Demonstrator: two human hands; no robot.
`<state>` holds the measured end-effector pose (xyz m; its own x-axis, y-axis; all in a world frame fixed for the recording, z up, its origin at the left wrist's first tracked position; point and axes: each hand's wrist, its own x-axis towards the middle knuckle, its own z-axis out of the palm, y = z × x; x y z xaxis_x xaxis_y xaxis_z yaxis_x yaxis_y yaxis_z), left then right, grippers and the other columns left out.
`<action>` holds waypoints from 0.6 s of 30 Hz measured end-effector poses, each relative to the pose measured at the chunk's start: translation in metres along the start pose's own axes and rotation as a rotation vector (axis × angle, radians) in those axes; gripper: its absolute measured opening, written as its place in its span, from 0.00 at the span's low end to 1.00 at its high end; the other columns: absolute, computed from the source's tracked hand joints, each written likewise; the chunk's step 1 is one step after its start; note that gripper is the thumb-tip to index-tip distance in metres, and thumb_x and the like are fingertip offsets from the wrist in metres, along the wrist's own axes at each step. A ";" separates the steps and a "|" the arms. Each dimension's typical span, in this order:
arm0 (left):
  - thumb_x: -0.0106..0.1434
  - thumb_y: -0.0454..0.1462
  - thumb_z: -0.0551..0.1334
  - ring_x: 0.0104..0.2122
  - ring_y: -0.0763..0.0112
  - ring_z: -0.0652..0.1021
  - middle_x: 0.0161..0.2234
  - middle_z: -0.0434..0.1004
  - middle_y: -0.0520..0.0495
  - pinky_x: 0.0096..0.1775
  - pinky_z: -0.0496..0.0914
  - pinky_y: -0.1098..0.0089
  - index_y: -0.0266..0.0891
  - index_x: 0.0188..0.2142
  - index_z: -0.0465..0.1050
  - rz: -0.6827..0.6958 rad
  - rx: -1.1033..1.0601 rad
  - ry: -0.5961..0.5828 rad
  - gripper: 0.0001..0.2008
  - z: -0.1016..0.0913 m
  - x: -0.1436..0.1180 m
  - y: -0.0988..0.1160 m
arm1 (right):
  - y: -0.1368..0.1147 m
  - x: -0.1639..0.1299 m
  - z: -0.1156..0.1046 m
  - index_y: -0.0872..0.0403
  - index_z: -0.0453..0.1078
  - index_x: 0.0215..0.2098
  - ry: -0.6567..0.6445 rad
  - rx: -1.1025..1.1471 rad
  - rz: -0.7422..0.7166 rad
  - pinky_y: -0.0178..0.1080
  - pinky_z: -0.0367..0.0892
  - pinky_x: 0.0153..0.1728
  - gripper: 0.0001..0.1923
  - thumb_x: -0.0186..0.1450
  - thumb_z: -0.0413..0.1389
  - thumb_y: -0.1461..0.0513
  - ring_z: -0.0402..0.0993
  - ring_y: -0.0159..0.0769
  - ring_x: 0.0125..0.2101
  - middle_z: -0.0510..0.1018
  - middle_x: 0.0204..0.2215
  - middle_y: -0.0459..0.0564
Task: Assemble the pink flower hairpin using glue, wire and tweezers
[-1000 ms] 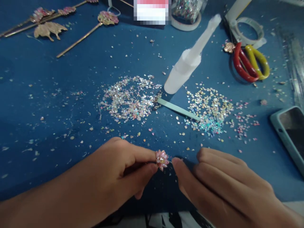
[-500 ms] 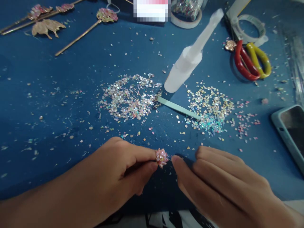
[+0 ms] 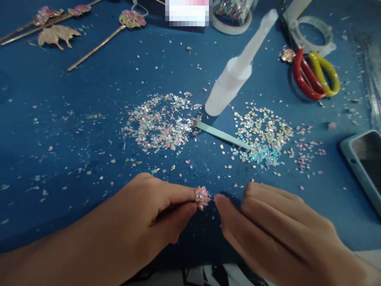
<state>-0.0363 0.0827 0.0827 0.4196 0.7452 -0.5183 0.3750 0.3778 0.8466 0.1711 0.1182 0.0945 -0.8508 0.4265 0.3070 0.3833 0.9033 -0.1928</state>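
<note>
- The left hand (image 3: 149, 216) pinches a small pink flower ornament (image 3: 203, 197) between thumb and forefinger, with the ornament sticking out just past the fingertips
- The right hand (image 3: 276, 228) lies just to the right of the ornament, its fingers curled loosely; the foremost fingertip (image 3: 219, 200) sits very near the flower, and whether it holds anything fine cannot be told
- The flower thus sits between the two hands, low in the view and above the blue table (image 3: 59, 131), close to its near edge
- Beyond the hands lie two heaps of shiny flakes: a silvery pile (image 3: 162, 123) to the left and a more golden and turquoise pile (image 3: 263, 137) to the right
- A pale green stick (image 3: 223, 136) lies between the heaps, and a white squeeze bottle (image 3: 235, 75) rests tilted just behind it
- Red and yellow scissors (image 3: 315, 75) lie far right, beside a roll of clear tape (image 3: 315, 35)
- A phone (image 3: 363, 163) in a pale case sits at the right edge
- Gold hairpins (image 3: 98, 41) with pink tops lie at the far left
</note>
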 end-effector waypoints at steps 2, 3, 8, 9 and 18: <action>0.73 0.41 0.55 0.09 0.83 0.61 0.12 0.57 0.63 0.12 0.50 0.82 0.43 0.22 0.67 0.000 -0.001 0.004 0.21 0.002 0.000 0.001 | -0.001 -0.001 0.001 0.50 0.78 0.23 -0.027 0.009 -0.025 0.43 0.62 0.23 0.30 0.75 0.44 0.75 0.65 0.31 0.19 0.70 0.17 0.44; 0.73 0.41 0.56 0.09 0.83 0.61 0.12 0.57 0.63 0.12 0.51 0.82 0.43 0.22 0.67 0.012 -0.005 0.004 0.21 0.002 0.000 0.001 | -0.001 -0.001 0.001 0.50 0.78 0.24 -0.038 0.011 -0.022 0.43 0.62 0.23 0.30 0.75 0.44 0.75 0.66 0.32 0.20 0.71 0.18 0.44; 0.74 0.41 0.56 0.09 0.83 0.62 0.12 0.59 0.63 0.12 0.52 0.82 0.43 0.22 0.69 0.039 -0.025 0.022 0.21 0.001 0.000 -0.001 | -0.002 -0.004 -0.001 0.50 0.78 0.24 -0.074 -0.031 0.004 0.42 0.66 0.24 0.31 0.74 0.43 0.76 0.69 0.32 0.21 0.73 0.19 0.45; 0.74 0.41 0.56 0.09 0.83 0.62 0.12 0.59 0.63 0.12 0.52 0.82 0.43 0.22 0.68 0.036 -0.025 0.023 0.22 0.001 0.001 -0.002 | -0.001 -0.005 0.000 0.50 0.78 0.23 -0.061 -0.023 -0.013 0.42 0.66 0.24 0.31 0.74 0.43 0.76 0.68 0.32 0.20 0.72 0.18 0.45; 0.71 0.42 0.57 0.08 0.82 0.61 0.11 0.61 0.62 0.11 0.50 0.80 0.44 0.21 0.70 0.043 -0.020 0.053 0.20 0.001 0.000 -0.002 | -0.005 -0.002 -0.011 0.46 0.79 0.28 -0.053 0.127 0.226 0.37 0.70 0.20 0.21 0.73 0.54 0.70 0.69 0.32 0.18 0.72 0.16 0.44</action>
<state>-0.0359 0.0817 0.0809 0.3902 0.7889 -0.4748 0.3405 0.3555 0.8704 0.1749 0.1138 0.1055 -0.7673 0.6111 0.1943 0.5206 0.7706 -0.3675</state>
